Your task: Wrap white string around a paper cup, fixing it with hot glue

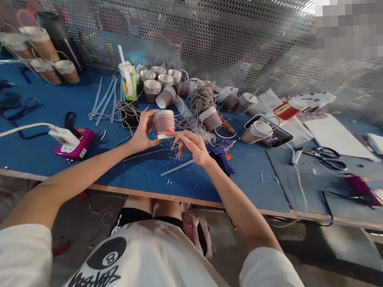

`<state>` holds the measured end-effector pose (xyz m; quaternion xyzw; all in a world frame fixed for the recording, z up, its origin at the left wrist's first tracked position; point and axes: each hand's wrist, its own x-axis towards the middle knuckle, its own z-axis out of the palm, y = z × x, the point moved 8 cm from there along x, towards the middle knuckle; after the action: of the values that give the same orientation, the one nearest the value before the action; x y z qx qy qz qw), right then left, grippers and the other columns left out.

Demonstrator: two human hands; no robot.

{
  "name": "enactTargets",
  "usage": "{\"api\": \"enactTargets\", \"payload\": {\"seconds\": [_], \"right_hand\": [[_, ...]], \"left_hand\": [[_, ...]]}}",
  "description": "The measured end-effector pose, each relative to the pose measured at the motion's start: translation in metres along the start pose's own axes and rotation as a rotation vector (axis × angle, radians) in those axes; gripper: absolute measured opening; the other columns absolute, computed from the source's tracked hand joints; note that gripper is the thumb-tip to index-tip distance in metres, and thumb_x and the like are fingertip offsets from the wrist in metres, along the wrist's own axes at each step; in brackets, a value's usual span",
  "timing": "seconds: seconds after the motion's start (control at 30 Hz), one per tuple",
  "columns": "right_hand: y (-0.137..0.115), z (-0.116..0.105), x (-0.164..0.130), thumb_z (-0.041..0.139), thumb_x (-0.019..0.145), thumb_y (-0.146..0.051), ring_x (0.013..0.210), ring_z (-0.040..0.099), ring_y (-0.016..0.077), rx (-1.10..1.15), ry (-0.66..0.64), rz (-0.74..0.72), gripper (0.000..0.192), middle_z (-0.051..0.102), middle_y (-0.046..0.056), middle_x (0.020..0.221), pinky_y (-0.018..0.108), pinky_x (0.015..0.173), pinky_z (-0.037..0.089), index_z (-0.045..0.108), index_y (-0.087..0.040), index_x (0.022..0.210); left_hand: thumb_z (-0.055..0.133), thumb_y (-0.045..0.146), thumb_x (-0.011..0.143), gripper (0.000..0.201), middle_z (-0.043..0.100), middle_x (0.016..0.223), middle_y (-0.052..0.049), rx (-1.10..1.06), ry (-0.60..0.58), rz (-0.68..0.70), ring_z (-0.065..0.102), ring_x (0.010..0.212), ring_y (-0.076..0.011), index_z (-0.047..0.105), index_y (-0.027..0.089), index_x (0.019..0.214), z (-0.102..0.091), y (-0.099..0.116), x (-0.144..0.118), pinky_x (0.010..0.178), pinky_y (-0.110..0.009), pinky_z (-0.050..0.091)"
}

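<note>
My left hand grips a small paper cup partly wrapped in thin twine, held just above the blue table. My right hand is beside the cup, its fingertips pinching the twine strand that trails off to the left over the table. A loose heap of twine lies just beyond the hands. Several other wrapped cups stand behind it.
A drink carton with a straw stands behind the cup. A white plug on a pink box is at left, a blue glue gun by my right wrist, scissors and a phone at right. Perforated metal mesh backs the table.
</note>
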<state>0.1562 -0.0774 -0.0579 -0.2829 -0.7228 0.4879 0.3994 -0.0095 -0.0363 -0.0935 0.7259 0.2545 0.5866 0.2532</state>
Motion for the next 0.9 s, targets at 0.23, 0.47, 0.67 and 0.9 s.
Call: {"api": "enactTargets", "payload": {"seconds": [0.23, 0.47, 0.67, 0.9], "right_hand": [[0.012, -0.017, 0.005, 0.051, 0.081, -0.077, 0.043, 0.053, 0.0098, 0.124, 0.162, 0.081, 0.059, 0.077, 0.009, 0.093, 0.027, 0.041, 0.047, 0.056, -0.021, 0.067], [0.024, -0.037, 0.006, 0.037, 0.08, -0.085, 0.037, 0.045, 0.0116, 0.106, 0.388, 0.17, 0.064, 0.073, 0.007, 0.077, 0.03, 0.035, 0.04, 0.043, -0.024, 0.06], [0.011, -0.039, 0.0, 0.04, 0.083, -0.08, 0.037, 0.042, 0.0106, 0.107, 0.456, 0.079, 0.059, 0.075, 0.007, 0.084, 0.03, 0.036, 0.039, 0.044, -0.025, 0.064], [0.008, -0.009, 0.0, 0.056, 0.084, -0.07, 0.044, 0.055, 0.0108, 0.172, 0.125, 0.042, 0.051, 0.077, 0.009, 0.101, 0.029, 0.043, 0.048, 0.063, -0.021, 0.071]], "left_hand": [[0.084, 0.059, 0.068, 0.084, 0.044, 0.13, -0.006, -0.176, -0.082, 0.018, 0.057, 0.117, -0.0214, 0.034, 0.036, 0.131, 0.003, -0.001, 0.001, 0.094, -0.038, 0.057], [0.089, 0.051, 0.064, 0.087, 0.045, 0.133, -0.004, -0.27, -0.066, -0.011, 0.058, 0.12, -0.0214, 0.035, 0.043, 0.131, -0.001, -0.002, 0.0, 0.095, -0.042, 0.059], [0.088, 0.052, 0.064, 0.087, 0.052, 0.137, -0.003, -0.265, -0.034, 0.0, 0.058, 0.13, -0.0249, 0.035, 0.044, 0.132, -0.001, -0.007, 0.001, 0.106, -0.047, 0.054], [0.087, 0.055, 0.066, 0.096, 0.048, 0.145, -0.008, -0.268, -0.08, -0.04, 0.059, 0.129, -0.0286, 0.027, 0.043, 0.14, 0.004, -0.003, 0.0, 0.099, -0.047, 0.059]]}}
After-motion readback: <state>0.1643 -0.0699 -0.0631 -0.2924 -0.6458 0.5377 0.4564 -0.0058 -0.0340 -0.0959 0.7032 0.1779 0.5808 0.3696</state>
